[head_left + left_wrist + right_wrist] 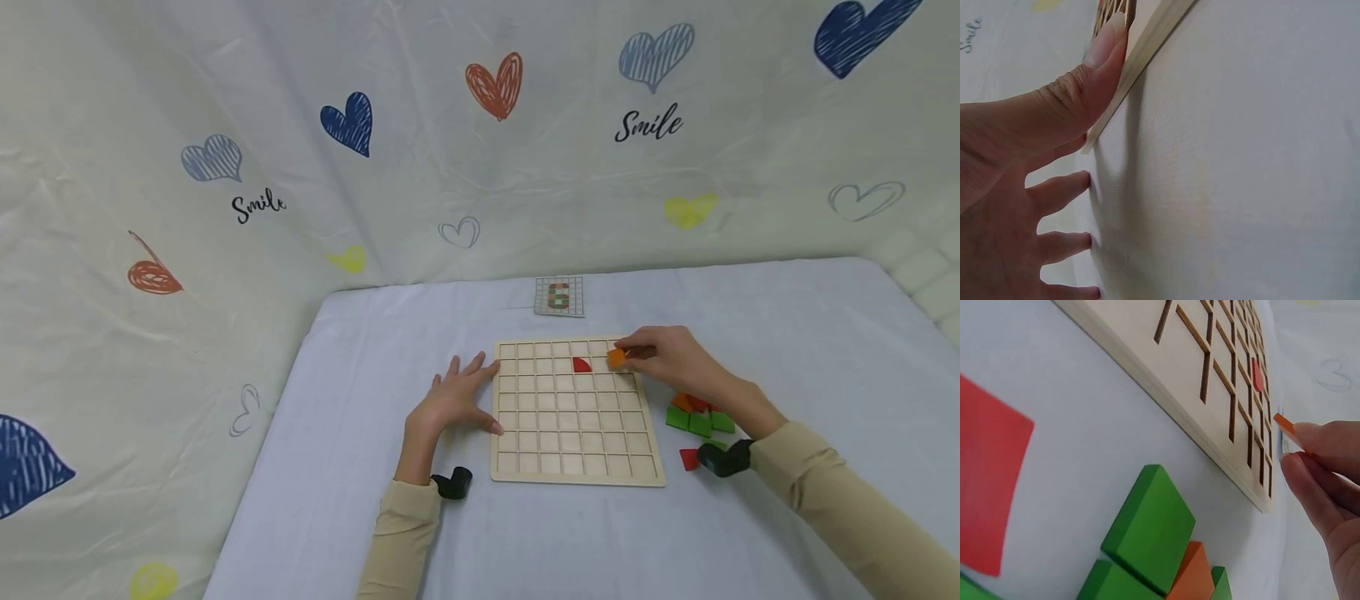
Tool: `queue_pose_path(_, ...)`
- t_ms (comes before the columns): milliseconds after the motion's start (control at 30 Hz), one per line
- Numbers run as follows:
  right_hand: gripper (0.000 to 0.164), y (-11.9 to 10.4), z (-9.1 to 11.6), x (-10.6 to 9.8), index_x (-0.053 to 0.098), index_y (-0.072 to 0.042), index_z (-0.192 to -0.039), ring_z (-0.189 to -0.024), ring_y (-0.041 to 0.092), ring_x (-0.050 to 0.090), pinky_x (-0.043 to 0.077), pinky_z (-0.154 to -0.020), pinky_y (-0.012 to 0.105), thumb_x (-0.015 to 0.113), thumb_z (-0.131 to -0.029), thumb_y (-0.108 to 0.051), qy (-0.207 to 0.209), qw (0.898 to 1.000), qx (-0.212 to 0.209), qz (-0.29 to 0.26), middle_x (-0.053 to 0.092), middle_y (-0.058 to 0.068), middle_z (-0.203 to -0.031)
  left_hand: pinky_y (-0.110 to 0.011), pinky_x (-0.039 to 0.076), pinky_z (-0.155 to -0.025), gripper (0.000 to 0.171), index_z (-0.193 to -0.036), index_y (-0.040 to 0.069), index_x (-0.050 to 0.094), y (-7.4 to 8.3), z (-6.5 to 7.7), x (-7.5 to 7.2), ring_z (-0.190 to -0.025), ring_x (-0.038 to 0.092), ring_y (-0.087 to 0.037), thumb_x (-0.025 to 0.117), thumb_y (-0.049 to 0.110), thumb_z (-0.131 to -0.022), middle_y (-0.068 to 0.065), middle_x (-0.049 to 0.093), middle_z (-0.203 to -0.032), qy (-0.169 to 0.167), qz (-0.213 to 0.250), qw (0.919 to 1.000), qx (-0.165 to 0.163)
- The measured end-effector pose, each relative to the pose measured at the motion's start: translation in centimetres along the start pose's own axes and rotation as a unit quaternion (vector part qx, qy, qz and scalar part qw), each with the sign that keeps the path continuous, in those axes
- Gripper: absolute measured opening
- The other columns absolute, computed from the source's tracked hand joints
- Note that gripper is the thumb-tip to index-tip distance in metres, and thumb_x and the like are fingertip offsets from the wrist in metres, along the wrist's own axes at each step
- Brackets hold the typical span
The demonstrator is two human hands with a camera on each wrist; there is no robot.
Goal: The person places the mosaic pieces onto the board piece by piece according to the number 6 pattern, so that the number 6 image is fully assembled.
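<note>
A pale wooden grid board (pixel 555 442) lies on the white-covered table, with one red quarter-round tile (pixel 581 365) in a cell of its upper part. Between thumb and fingers my right hand (pixel 663 354) pinches an orange square tile (pixel 617 358) over the board's upper right cells. My left hand (pixel 450 404) is spread at the board's left side, thumb and index fingertip at its edge. In the left wrist view the thumb (pixel 1075 94) rests against the wooden rim, while the other fingertips touch the cloth.
Right of the board lies a loose group of green tiles (pixel 700 423) with orange and red ones; a red tile (pixel 688 459) lies nearer me. Behind the board is a small pattern card (pixel 558 297) with a coloured figure on a grid. A heart-printed curtain (pixel 420 167) hangs behind the table.
</note>
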State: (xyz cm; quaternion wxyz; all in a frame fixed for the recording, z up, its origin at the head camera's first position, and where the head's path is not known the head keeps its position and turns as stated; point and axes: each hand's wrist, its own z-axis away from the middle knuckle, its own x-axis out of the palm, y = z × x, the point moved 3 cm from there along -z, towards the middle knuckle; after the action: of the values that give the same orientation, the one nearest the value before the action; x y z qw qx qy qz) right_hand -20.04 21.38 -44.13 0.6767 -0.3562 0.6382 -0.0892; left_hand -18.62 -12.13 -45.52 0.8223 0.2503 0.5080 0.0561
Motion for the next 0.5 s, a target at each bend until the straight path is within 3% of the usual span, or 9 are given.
queue_pose_path(500,0.024,-1.3,-1.4,1.4,0.077,0.003,-0.111,-0.090,0.026,0.070,0.060,-0.081,0.045,0.078,-0.088,-0.006,-0.001,0.999,-0.048,-0.003,0.077,0.012,-0.103,-0.071,0.009,-0.123,0.108,-0.162,0.023,0.036,0.0,0.0,0.0,-0.159,0.003,-0.045,0.095,0.035,-0.072,-0.004,0.017,-0.173,-0.002,-0.005,1.0000,0.004)
